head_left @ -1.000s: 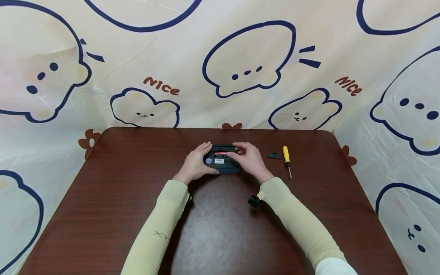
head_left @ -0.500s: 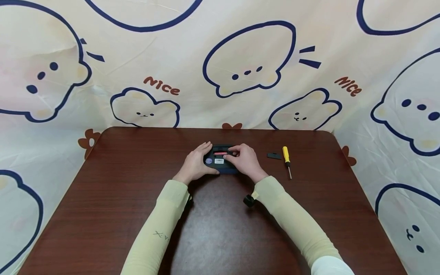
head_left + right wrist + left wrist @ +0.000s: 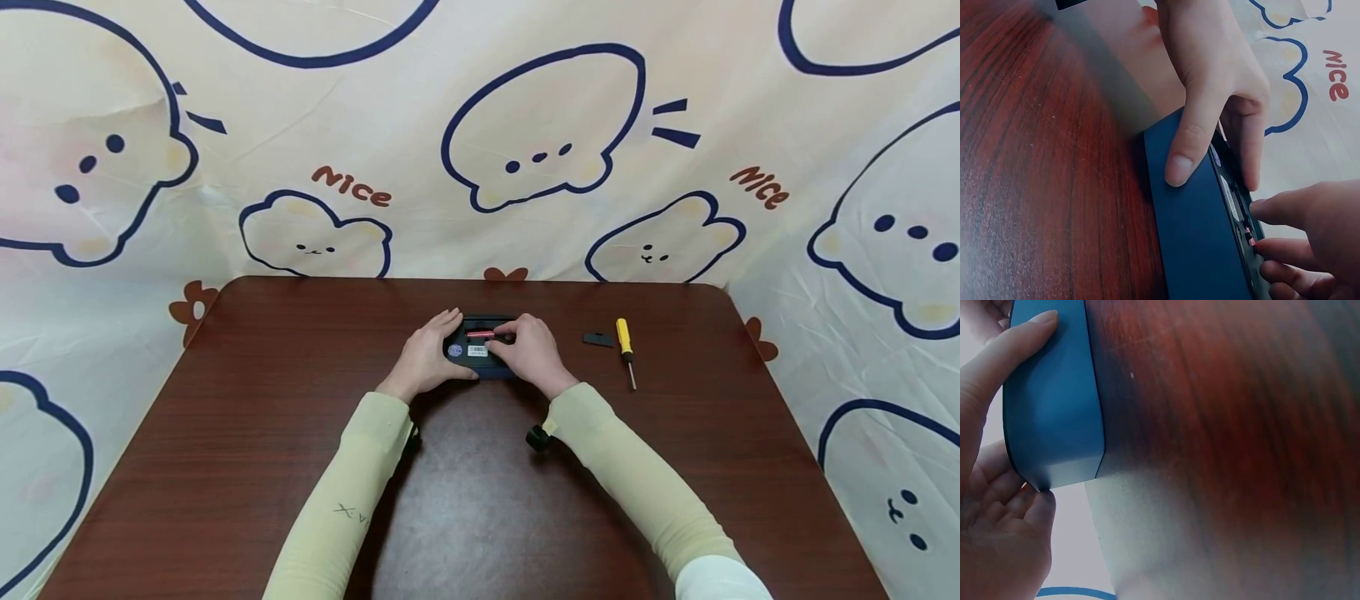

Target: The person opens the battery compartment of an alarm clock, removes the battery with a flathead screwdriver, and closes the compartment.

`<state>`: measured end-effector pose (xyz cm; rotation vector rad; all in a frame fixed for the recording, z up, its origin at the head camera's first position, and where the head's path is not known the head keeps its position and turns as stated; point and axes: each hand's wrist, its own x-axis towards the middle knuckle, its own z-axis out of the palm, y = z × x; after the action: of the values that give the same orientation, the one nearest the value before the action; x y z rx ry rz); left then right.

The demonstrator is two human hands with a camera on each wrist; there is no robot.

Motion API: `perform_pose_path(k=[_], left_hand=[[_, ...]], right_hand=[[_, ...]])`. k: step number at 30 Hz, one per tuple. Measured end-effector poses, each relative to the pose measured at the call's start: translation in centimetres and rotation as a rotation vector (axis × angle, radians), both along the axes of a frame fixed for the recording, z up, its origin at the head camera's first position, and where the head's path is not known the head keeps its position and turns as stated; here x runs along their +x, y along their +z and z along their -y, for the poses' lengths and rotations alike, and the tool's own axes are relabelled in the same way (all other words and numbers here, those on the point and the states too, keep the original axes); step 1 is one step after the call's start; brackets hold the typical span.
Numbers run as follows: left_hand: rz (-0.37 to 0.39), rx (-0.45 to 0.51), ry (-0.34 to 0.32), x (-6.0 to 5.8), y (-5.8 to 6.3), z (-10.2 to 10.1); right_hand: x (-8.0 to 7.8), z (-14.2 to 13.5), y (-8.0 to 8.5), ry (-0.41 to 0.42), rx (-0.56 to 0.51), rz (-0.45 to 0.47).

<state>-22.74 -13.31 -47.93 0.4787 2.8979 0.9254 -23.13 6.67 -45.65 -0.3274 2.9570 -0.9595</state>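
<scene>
Left hand clamped on blue-and-black rectangular box, left end, toward the middle of bench far edge | right hand nearer slim red cylinder, pinch unclear | cylinder sunk in box, left of right fingertips, axis along far edge

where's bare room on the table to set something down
Bare tabletop lies left of the left sleeve, between it and the right sleeve on the near side of the device, and right of the screwdriver. It is crowded at the device, where left hand and right hand work, and tight between the small dark plate and screwdriver.
</scene>
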Motion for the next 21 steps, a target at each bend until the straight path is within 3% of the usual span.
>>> perform_pose_path(k=[9, 21], left_hand=[[0.003, -0.004, 0.003, -0.08, 0.02, -0.04], [0.009, -0.003, 0.001, -0.07, 0.27, -0.15]], right_hand=[[0.17, 0.28, -0.18, -0.032, 0.002, 0.005], [0.63, 0.42, -0.52, -0.066, -0.082, 0.016]])
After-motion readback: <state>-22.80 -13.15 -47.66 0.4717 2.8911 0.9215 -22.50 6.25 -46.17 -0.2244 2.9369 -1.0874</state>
